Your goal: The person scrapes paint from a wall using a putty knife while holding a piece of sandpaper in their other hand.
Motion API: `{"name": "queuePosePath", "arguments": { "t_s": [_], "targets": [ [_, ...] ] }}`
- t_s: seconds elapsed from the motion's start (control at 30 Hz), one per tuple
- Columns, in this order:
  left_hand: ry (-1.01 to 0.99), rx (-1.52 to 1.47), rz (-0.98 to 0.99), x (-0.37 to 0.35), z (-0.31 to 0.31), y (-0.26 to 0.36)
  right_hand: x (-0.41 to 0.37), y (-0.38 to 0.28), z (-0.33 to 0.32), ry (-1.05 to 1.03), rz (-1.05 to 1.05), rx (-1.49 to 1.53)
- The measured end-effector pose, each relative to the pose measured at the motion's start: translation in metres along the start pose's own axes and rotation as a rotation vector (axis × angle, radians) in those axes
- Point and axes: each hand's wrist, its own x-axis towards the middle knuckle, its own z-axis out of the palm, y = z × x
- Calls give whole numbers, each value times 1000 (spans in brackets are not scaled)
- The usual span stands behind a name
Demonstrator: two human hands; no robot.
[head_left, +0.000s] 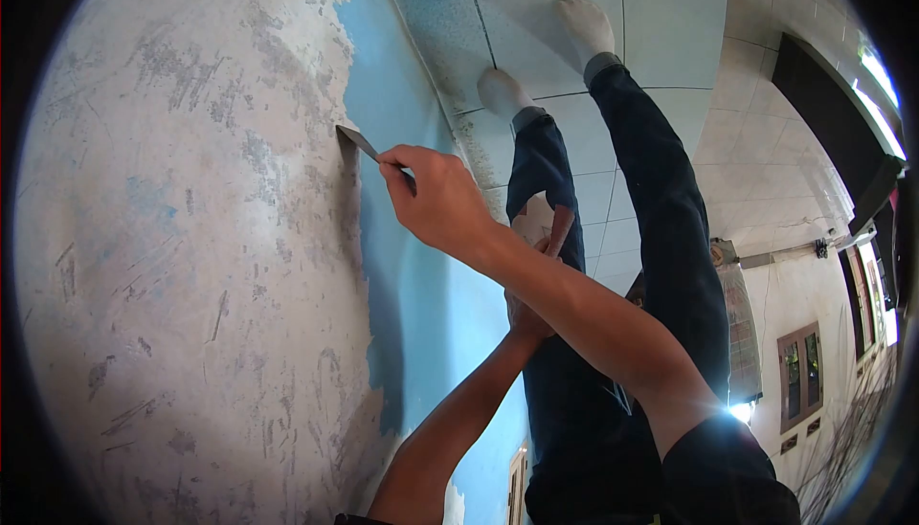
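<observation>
My right hand [436, 195] is closed around a scraper [358, 140], its thin metal blade touching the wall where bare plaster meets blue paint. The rest of the tool is covered by my fingers. Behind my right forearm, in front of my legs, is my left hand [531, 314], mostly hidden. Its fingers close on a pale, flat-looking thing [532, 221] that I cannot make out. To the left spreads the wall [211, 238], whitish with grey scuffs and scratches. A band of blue paint [412, 267] with a ragged edge runs down beside it.
My feet [586, 27] stand on pale floor tiles [546, 18], close to the wall's base, where dust and grit lie. On the right are a dark-edged ledge [833, 123], a brown-framed window [800, 377] and a cream wall [766, 305].
</observation>
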Motion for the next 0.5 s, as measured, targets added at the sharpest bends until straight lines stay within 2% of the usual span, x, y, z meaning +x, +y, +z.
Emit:
{"name": "queuePosePath", "arguments": {
  "t_s": [0.07, 0.1, 0.2, 0.3, 0.33, 0.43, 0.5],
  "targets": [
    [-60, -2, -59, -5, 2, -7, 20, 7, 8, 60, 1, -41],
    [-53, -34, -85, -5, -9, 10, 30, 11, 11, 89, 2, -61],
    [-53, 14, -144, -3, -17, 19, 40, 6, 8, 44, 29, -70],
    [-108, -83, -174, -2, -13, 10, 8, -1, -5, -27, -35, -7],
    [-128, -104, -183, -2, -12, 7, 4, -5, -4, -33, 25, 12],
    [-158, -86, -216, -2, -19, 12, 27, -7, 4, 58, 38, -51],
    [-139, -68, -234, -4, -25, 18, 35, -11, 1, -7, 74, -41]
  ]
}}
